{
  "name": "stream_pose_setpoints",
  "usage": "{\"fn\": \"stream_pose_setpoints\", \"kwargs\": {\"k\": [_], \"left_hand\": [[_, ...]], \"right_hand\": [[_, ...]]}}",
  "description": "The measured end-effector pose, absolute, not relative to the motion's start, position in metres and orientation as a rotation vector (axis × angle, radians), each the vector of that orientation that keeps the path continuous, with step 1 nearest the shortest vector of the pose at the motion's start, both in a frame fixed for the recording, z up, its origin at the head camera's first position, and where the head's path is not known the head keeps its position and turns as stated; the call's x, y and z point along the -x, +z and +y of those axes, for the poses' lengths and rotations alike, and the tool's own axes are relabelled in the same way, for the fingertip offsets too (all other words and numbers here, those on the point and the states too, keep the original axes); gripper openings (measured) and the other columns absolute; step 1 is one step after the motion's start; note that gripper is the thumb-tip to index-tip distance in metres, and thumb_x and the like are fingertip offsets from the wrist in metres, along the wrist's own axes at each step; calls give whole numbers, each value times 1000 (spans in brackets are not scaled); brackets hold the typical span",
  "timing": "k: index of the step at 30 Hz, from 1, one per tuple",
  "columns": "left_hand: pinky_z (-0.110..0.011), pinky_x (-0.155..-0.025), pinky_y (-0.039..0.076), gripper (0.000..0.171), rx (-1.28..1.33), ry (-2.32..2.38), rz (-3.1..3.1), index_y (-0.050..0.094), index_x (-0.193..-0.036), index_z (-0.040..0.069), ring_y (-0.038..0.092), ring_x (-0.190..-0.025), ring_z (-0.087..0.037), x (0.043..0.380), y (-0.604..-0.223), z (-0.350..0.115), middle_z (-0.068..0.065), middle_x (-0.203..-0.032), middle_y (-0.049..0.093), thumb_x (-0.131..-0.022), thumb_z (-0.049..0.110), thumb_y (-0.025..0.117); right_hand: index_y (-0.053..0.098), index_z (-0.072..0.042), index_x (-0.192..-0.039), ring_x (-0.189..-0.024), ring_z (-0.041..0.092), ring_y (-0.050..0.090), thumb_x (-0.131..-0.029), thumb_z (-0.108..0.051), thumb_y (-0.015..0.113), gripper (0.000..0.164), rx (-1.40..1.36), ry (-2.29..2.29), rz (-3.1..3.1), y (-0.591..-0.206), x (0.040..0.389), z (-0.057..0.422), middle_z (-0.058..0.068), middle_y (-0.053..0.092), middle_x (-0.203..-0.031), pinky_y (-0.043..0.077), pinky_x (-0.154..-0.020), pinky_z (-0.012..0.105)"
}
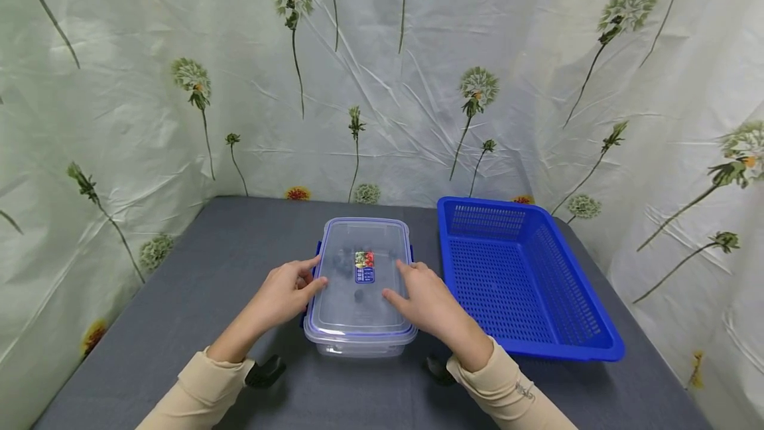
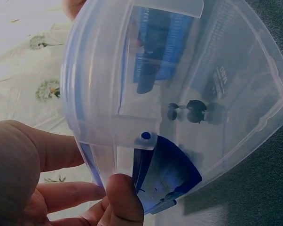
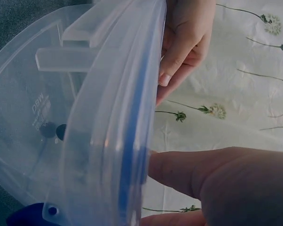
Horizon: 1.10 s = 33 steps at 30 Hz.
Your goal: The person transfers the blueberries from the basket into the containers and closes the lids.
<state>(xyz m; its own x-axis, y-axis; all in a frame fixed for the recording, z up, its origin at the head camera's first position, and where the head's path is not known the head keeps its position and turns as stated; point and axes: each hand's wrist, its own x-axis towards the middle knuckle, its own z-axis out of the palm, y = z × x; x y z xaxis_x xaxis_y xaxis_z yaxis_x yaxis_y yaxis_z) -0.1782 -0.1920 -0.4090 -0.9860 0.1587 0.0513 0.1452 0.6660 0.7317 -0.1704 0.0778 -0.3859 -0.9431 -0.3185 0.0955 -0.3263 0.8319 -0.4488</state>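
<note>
A clear plastic storage box (image 1: 358,314) with a blue-edged lid stands on the grey table, a small printed label (image 1: 365,267) on its lid. My left hand (image 1: 292,289) is at the left edge, thumb on the lid and fingers bent at the side. In the left wrist view a blue latch (image 2: 172,176) flares out from the wall, with a curled finger against it. Across the lid, my right hand (image 1: 425,297) rests its thumb and extended forefinger near the right edge. Another blue latch (image 3: 31,215) angles outward there. Small dark round things (image 2: 196,111) show through the wall.
A blue slotted plastic basket (image 1: 597,310) stands to the right of the box, close to my right forearm. Behind the grey table (image 1: 209,251) hangs a pale curtain (image 1: 382,85) printed with dandelions. Black wrist-camera mounts (image 1: 265,371) stick out by both cuffs.
</note>
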Motion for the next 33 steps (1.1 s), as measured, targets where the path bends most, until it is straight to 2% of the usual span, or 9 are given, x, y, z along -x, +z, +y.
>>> {"fn": "stream_pose_setpoints", "kwargs": {"k": [6, 11, 15, 20, 25, 29, 33], "left_hand": [[-25, -54, 41, 59, -262, 1209, 2872, 53, -154, -3, 53, -67, -14, 181, -408, -190, -7, -87, 64, -104, 21, 71], [-27, -60, 46, 57, -242, 1194, 2891, 56, -153, -1, 59, -74, -15, 182, -407, -188, -6, -90, 68, -104, 24, 71], [-30, -67, 49, 55, -248, 1182, 2916, 58, -151, 0, 63, -81, -15, 180, -410, -191, -6, -94, 72, -104, 26, 72], [-30, -67, 51, 55, -244, 1203, 2907, 59, -150, -1, 67, -83, -15, 176, -413, -200, -7, -98, 73, -104, 27, 72], [-30, -68, 52, 57, -271, 1226, 2897, 56, -153, 0, 69, -85, -14, 174, -418, -207, -9, -103, 74, -105, 29, 71], [-37, -79, 58, 60, -293, 1235, 2930, 54, -156, 3, 73, -97, -21, 170, -424, -208, -12, -115, 75, -106, 32, 70], [-52, -98, 60, 68, -223, 1291, 2917, 49, -160, 4, 70, -121, -34, 163, -432, -208, -20, -134, 68, -105, 37, 71]], "right_hand": [[57, 10, -148, -130, 49, 64, -102, -29, 74, 63, -482, 640, -2980, -389, 167, 75, 35, 63, -142, 54, -108, 62], [51, 13, -151, -138, 50, 59, -104, -28, 71, 65, -471, 675, -2975, -389, 167, 78, 37, 57, -149, 50, -115, 62], [50, 14, -151, -144, 48, 55, -107, -23, 66, 60, -468, 772, -2968, -390, 165, 80, 36, 53, -154, 48, -118, 60], [51, 13, -151, -144, 50, 54, -108, -19, 63, 55, -515, 856, -2935, -395, 161, 78, 36, 52, -155, 47, -118, 63], [43, 8, -158, -153, 56, 39, -110, -16, 58, 56, -536, 1050, -2913, -401, 153, 75, 39, 38, -164, 36, -123, 70], [36, 3, -164, -155, 59, 32, -111, -15, 56, 60, -481, 1216, -2842, -409, 146, 76, 40, 29, -167, 32, -122, 76], [31, -1, -167, -154, 56, 35, -110, -20, 58, 66, -350, 1401, -2725, -423, 143, 78, 35, 34, -167, 33, -121, 77]]}}
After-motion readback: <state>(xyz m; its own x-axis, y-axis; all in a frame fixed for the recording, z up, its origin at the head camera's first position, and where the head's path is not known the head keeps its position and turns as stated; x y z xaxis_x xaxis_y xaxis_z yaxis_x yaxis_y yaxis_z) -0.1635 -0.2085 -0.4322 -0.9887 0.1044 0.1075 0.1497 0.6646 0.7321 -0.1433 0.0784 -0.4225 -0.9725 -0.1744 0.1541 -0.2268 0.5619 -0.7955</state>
